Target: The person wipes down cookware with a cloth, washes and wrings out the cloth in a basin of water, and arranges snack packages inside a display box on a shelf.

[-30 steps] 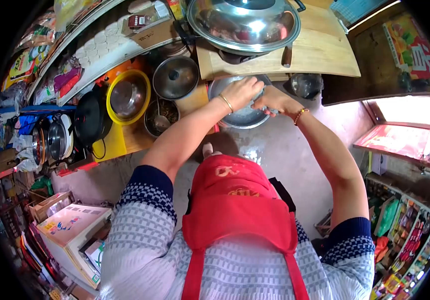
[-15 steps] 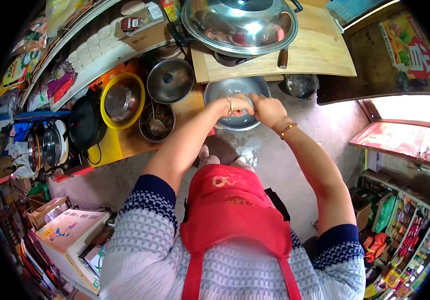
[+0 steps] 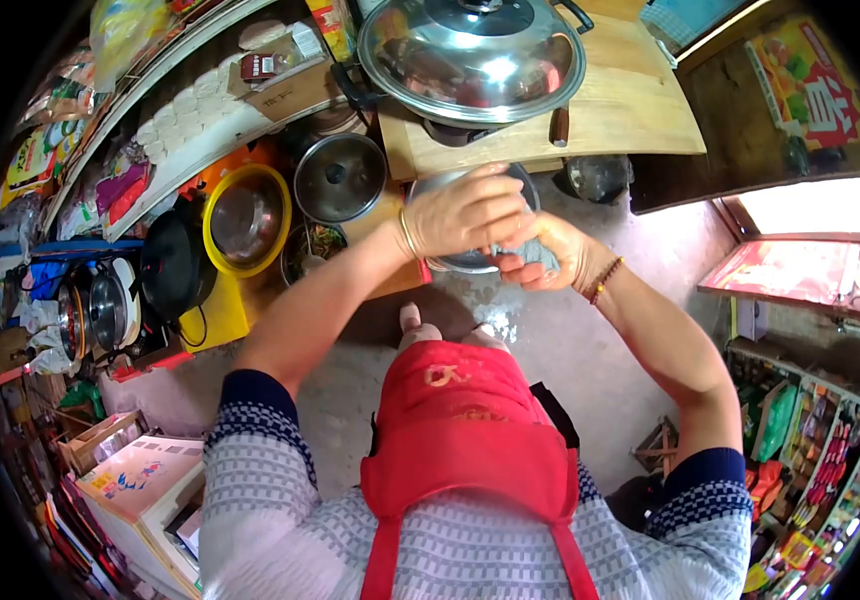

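Observation:
A wet-looking grey-blue cloth point(image 3: 540, 257) is bunched between my two hands, above the front rim of a metal basin point(image 3: 523, 178). My right hand point(image 3: 568, 250) is closed around it, and a fold sticks out below the fingers. My left hand point(image 3: 462, 213), with a gold bangle at the wrist, curls over the cloth's other end and hides most of it. The hands touch each other. Both arms cover much of the basin.
A lidded wok point(image 3: 470, 65) stands on the wooden counter point(image 3: 640, 110) ahead. To the left are a lidded pot point(image 3: 340, 178), a yellow-rimmed bowl point(image 3: 248, 220) and a pot of food point(image 3: 322, 240). A dark container point(image 3: 598, 178) sits below the counter.
Both hands have come closer to my body and turned, with the left now more on top. More of the cloth shows. My view has shifted slightly.

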`<state>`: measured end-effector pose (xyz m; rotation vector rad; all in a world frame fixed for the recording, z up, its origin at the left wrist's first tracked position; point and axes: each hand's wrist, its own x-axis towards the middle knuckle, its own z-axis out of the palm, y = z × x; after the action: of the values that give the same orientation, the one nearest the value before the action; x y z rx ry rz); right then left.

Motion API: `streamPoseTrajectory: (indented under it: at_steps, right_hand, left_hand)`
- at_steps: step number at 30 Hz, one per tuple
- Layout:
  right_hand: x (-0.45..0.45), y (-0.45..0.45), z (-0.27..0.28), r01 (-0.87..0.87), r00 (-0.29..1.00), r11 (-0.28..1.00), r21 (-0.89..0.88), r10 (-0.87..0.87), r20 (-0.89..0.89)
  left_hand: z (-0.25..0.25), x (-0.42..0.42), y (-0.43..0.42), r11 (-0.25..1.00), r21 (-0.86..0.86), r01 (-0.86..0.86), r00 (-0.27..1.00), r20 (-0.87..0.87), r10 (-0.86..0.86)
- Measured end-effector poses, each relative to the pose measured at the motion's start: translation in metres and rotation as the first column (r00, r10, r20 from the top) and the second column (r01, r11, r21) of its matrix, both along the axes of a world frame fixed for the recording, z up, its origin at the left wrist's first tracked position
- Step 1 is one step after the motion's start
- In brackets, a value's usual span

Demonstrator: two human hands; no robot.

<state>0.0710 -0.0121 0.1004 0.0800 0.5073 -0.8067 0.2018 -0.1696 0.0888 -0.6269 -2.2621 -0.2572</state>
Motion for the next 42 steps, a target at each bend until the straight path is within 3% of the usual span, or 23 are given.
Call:
streamPoseTrajectory:
  at_steps: [2, 4, 5, 8, 11, 13, 14, 17, 18, 20, 22, 24, 27, 29, 30, 32, 39, 42]
  right_hand:
    - [0.002, -0.003, 0.023, 0.022, 1.000, 0.999, -0.029, -0.022, -0.001]
    - [0.001, -0.004, 0.027, 0.038, 0.993, 0.999, 0.022, -0.035, -0.117]
    - [0.001, -0.007, 0.029, 0.015, 0.956, 1.000, 0.022, -0.008, -0.293]
    - [0.007, -0.013, 0.034, -0.008, 0.735, 1.000, 0.001, 0.006, -0.678]
    - [0.012, -0.019, 0.011, 0.011, 0.657, 0.999, 0.043, 0.025, -0.753]
    - [0.013, -0.022, -0.003, -0.007, 0.505, 1.000, 0.028, 0.028, -0.863]
    - [0.014, -0.024, -0.009, -0.003, 0.511, 1.000, 0.030, 0.027, -0.859]
    - [0.016, -0.028, -0.026, 0.011, 0.321, 0.999, 0.048, 0.042, -0.946]
    - [0.017, -0.030, -0.030, 0.015, 0.321, 0.999, 0.049, 0.042, -0.946]
    - [0.017, -0.032, -0.038, -0.062, 0.164, 0.997, 0.046, 0.056, -0.985]
    - [0.016, -0.036, -0.045, -0.063, 0.111, 0.996, 0.067, 0.074, -0.991]
    - [0.017, -0.037, -0.045, -0.064, 0.054, 0.994, 0.090, 0.093, -0.994]
    - [0.019, -0.035, -0.041, -0.068, -0.044, 0.994, 0.084, 0.081, -0.996]
    - [0.016, -0.035, -0.048, -0.161, -0.221, 0.984, 0.082, 0.045, -0.974]
    - [0.016, -0.036, -0.047, -0.159, -0.216, 0.984, 0.079, 0.044, -0.975]
    - [0.015, -0.035, -0.045, -0.255, -0.355, 0.964, 0.080, -0.016, -0.935]
    - [0.013, -0.031, -0.056, -0.282, -0.427, 0.956, 0.076, -0.054, -0.902]
    - [0.012, -0.029, -0.045, -0.312, -0.440, 0.939, 0.144, -0.008, -0.898]
  left_hand:
    - [0.021, -0.005, -0.003, 0.999, -0.008, 0.045, 0.999, 0.001, -0.045]
    - [0.031, -0.015, -0.008, 0.995, -0.023, 0.094, 0.994, -0.047, -0.095]
    - [0.027, -0.018, -0.010, 0.996, -0.033, 0.086, 0.996, 0.031, -0.085]
    - [0.002, -0.026, -0.012, 0.997, -0.050, 0.063, 0.991, 0.124, -0.056]
    - [-0.024, -0.030, -0.015, 0.998, -0.050, 0.045, 0.942, 0.334, -0.026]
    - [-0.035, -0.029, -0.014, 0.997, -0.071, 0.021, 0.920, 0.393, 0.008]
    - [-0.039, -0.030, -0.014, 0.995, -0.102, -0.007, 0.899, 0.435, 0.050]
    - [-0.052, -0.029, -0.011, 0.993, -0.098, -0.064, 0.844, 0.526, 0.107]
    - [-0.056, -0.030, -0.011, 0.989, -0.108, -0.100, 0.818, 0.557, 0.143]
    - [-0.065, -0.029, -0.009, 0.987, -0.085, -0.140, 0.790, 0.591, 0.163]
    - [-0.065, -0.028, -0.007, 0.981, -0.070, -0.183, 0.756, 0.627, 0.186]
    - [-0.063, -0.031, -0.004, 0.953, -0.112, -0.281, 0.607, 0.749, 0.267]
    - [-0.059, -0.030, 0.000, 0.946, -0.090, -0.310, 0.587, 0.765, 0.265]
    - [-0.067, -0.030, 0.001, 0.937, -0.090, -0.338, 0.576, 0.768, 0.282]
    - [-0.067, -0.030, 0.002, 0.928, -0.090, -0.362, 0.567, 0.768, 0.296]
    - [-0.069, -0.030, 0.006, 0.916, -0.069, -0.394, 0.543, 0.787, 0.293]
    - [-0.063, -0.027, 0.017, 0.842, 0.002, -0.539, 0.416, 0.870, 0.264]
    - [-0.065, -0.025, 0.021, 0.811, 0.062, -0.582, 0.431, 0.869, 0.243]
